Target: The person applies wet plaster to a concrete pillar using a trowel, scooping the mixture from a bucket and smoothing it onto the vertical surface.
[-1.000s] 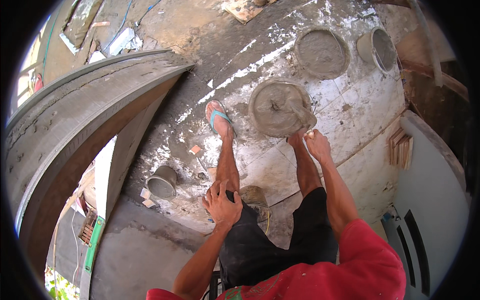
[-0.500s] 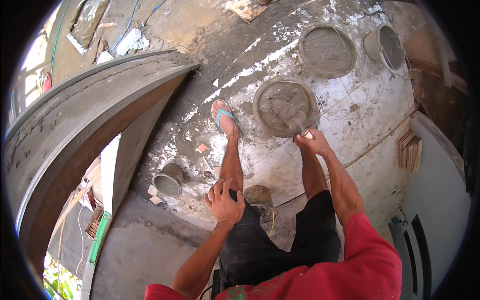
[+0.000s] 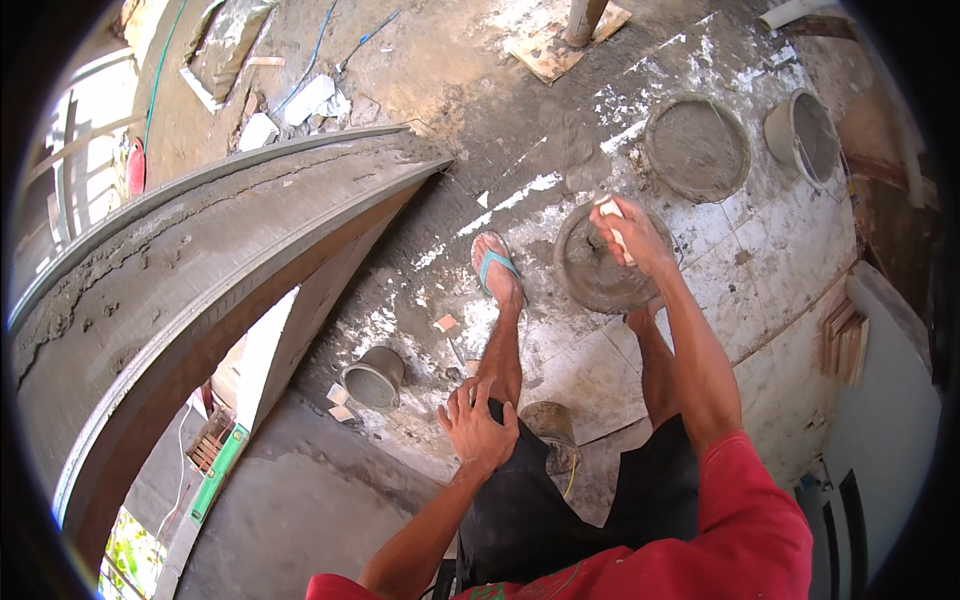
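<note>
In my right hand (image 3: 638, 238) is the pale handle of a trowel (image 3: 612, 212); the fingers are closed around it. Its far end is hard to make out against a blurred grey patch of mortar beyond the hand. Beneath the hand stands a round tub (image 3: 572, 275) with wet grey mortar (image 3: 597, 268) inside, partly covered by the hand and wrist. My left hand (image 3: 480, 428) rests on my left knee, fingers spread, holding nothing.
Another mortar-filled tub (image 3: 697, 150) and a tilted bucket (image 3: 815, 138) stand at the far right. A small bucket (image 3: 374, 378) sits left of my leg, another (image 3: 548, 425) between my legs. A curved concrete-edged form (image 3: 250, 200) and a green level (image 3: 218, 472) are at left.
My right hand has lifted the trowel up and away from the tub's near rim to above the mortar. The view has shifted, so the surroundings sit lower and further right. My left hand stays on the knee.
</note>
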